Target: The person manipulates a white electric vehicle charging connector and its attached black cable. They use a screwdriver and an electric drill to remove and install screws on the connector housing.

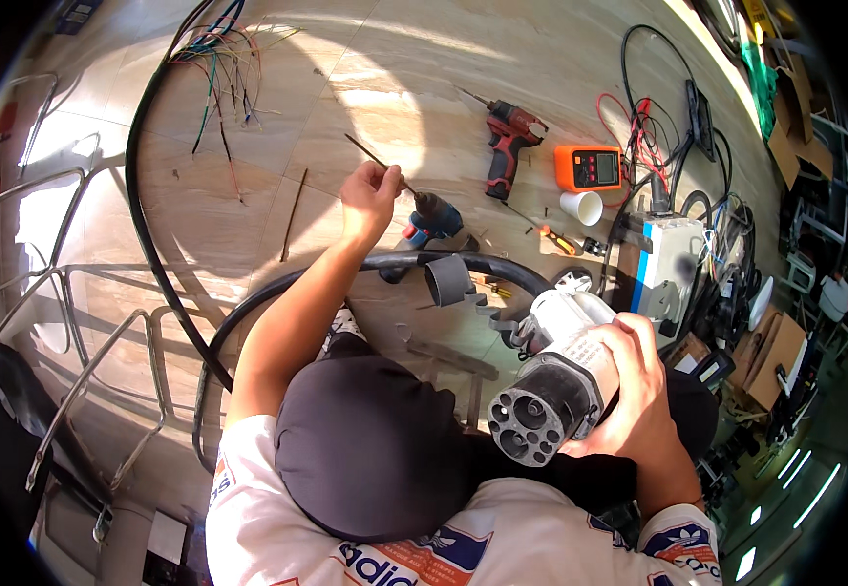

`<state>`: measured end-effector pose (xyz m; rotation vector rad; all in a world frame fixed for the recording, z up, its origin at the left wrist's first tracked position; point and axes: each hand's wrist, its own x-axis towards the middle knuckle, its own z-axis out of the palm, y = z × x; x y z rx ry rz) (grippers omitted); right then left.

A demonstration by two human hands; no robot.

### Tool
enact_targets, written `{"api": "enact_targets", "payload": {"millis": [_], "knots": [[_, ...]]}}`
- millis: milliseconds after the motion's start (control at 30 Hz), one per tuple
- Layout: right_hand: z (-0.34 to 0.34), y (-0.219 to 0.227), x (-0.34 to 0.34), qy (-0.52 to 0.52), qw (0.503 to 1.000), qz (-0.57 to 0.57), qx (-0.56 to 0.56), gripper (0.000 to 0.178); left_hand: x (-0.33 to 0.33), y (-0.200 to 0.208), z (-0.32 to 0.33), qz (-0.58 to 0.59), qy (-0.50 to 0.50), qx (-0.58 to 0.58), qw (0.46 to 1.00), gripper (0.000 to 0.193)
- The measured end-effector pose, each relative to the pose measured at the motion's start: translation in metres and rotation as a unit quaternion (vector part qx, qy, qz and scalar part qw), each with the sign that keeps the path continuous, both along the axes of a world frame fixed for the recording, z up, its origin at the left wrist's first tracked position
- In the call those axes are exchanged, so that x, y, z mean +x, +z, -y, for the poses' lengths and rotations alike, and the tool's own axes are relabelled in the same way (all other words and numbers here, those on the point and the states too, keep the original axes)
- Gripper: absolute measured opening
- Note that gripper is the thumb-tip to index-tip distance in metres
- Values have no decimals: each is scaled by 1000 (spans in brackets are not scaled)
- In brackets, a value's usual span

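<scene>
My left hand [368, 200] is closed, its fingers pinching a thin dark rod [361, 146] that points up and left. The rod's other end runs toward the chuck of a blue and black power drill [432, 221] on the floor; I cannot tell whether they touch. In my right hand [632, 391] is a large charging connector [544, 402], with a pale grey body and a black round face full of several holes. That face is turned toward me, low in the view. A grey curled strap-like piece [451, 281] lies beside the connector.
A red and black drill [512, 146], an orange meter [588, 168], a white cup [581, 206] and an orange-handled screwdriver [558, 239] lie ahead right. Thick black cable [141, 195] loops across the floor at left, near metal chair frames [72, 225]. A white-blue box [664, 269] stands right.
</scene>
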<state>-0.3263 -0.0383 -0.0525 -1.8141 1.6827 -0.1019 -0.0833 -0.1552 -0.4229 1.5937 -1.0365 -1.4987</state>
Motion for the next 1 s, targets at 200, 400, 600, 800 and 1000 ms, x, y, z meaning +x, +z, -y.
{"api": "enact_targets", "payload": {"millis": [200,400,600,800,1000], "knots": [[-18,12,12,-6,999,-3,36,99,24,67,-11,162,-116,-321,926,12],[-4,-10,-9,-6,999,8,35,109,49,67,17,229,-176,-407,866,18],[3,-11,-7,1,999,6,50,110,44,27,0,276,-79,-341,895,32],[-6,-31,-2,-15,992,-27,124,109,46,-14,-22,75,-19,221,972,78],[-5,-44,-13,2,994,-18,103,109,17,-39,-36,-43,76,305,948,61]]}}
